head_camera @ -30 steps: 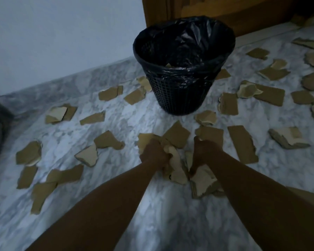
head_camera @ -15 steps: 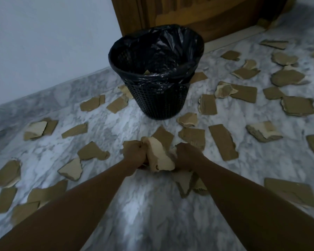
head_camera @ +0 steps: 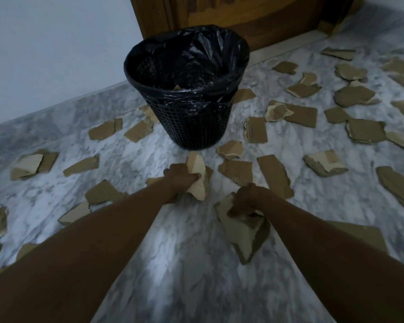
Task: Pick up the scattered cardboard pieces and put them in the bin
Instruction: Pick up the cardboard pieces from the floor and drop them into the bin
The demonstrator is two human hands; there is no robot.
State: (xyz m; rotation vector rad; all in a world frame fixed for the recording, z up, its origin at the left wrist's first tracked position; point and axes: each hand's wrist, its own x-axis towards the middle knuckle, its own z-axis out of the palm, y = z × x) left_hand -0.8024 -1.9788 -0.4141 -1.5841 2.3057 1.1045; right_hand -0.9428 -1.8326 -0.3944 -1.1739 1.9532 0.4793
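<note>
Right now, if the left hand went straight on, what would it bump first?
Probably the bin. The left hand, gripping a pale cardboard piece, points at its mesh side, though depth is hard to judge.

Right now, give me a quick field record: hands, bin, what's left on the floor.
bin: upright, black liner, one cardboard tip visible inside
left hand: grips pale cardboard bundle, in front of the bin
right hand: grips torn cardboard stack, nearer the person
floor: many loose pieces on both sides of the bin
step: neither handful in the bin yet
</note>
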